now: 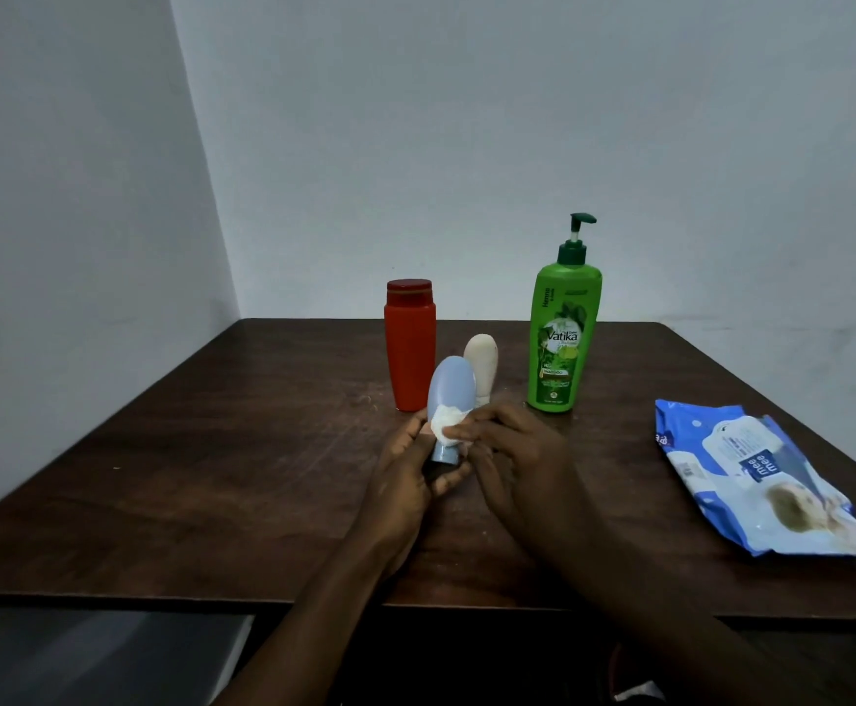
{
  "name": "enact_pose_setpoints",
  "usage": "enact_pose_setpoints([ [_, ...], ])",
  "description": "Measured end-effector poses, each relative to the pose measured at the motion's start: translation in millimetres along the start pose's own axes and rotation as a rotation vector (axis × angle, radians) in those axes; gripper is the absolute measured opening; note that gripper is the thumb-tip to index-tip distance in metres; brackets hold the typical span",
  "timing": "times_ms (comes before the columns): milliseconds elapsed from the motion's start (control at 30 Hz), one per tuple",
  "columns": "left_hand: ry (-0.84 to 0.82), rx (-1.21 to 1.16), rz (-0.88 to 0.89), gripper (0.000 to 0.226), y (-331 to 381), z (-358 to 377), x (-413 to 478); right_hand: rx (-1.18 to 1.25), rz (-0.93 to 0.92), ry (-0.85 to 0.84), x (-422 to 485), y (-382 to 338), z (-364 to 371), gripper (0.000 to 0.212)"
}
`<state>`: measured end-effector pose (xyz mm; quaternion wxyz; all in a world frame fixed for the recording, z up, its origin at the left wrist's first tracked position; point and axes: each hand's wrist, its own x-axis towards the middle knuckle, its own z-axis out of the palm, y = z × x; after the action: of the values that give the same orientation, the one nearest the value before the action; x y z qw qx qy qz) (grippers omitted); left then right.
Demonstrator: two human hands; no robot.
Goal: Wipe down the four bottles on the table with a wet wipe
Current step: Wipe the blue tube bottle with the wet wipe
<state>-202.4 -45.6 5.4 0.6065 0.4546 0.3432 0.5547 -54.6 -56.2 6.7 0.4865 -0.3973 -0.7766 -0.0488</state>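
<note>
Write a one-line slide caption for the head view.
Left hand grips a blue bottle; right hand rubs it with a wipe.

2 plain walls met in a corner behind the table (pixel 202 481). The left wall (pixel 59 196) and the back wall (pixel 517 119) were pale grey-white. The table was dark brown wood with small pale scratches. The tabletop's far left corner sat right by the room's corner. The light was dim. Below the tabletop's near edge, a blurry grey floor (pixel 84 659) showed.

Red bottle (pixel 409 349), green bottle (pixel 563 338), blue bottle (pixel 450 384).
</note>
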Motion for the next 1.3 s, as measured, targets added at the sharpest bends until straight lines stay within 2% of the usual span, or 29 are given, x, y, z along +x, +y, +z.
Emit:
enact_pose_setpoints([
  [200, -0.026, -0.107, -0.044, 0.025, 5.2, 2.4, -1.0, 0.017, 0.11, 0.06, 39.1, 19.4, -5.1, 0.023],
  [333, -0.019, -0.148, -0.067, 0.023, 6.4, 3.8, -0.8, 0.034, 0.12, 0.066, 62.8, 26.9, -8.2, 0.022],
  [567, 0.007, -0.155, -0.05, 0.026, 5.7, 2.3, 2.7, 0.059, 0.13, 0.072, 43.7, 17.7, -3.1, 0.023],
  [667, 0.027, -0.095, -0.007, 0.027, 4.0, -0.1, 3.9, 0.036, 0.147, 0.018, 16.5, 3.9, 1.4, 0.026],
  [833, 0.031, 0.039, 0.033, 0.032, -2.8, -3.1, 7.4, 0.027, 0.061, -0.028, -8.4, -10.8, 2.5, 0.034],
  [1100, 0.022, 0.026, 0.023, 0.029, -7.2, -5.0, 12.7, 0.023, 0.091, 0.063, 15.0, -0.2, 0.8, 0.025],
  [1300, 0.053, 0.129, 0.089, 0.029, -11.0, -6.4, 15.8, 0.077, 0.152, 0.081, 51.2, 12.8, -9.0, 0.02],
])
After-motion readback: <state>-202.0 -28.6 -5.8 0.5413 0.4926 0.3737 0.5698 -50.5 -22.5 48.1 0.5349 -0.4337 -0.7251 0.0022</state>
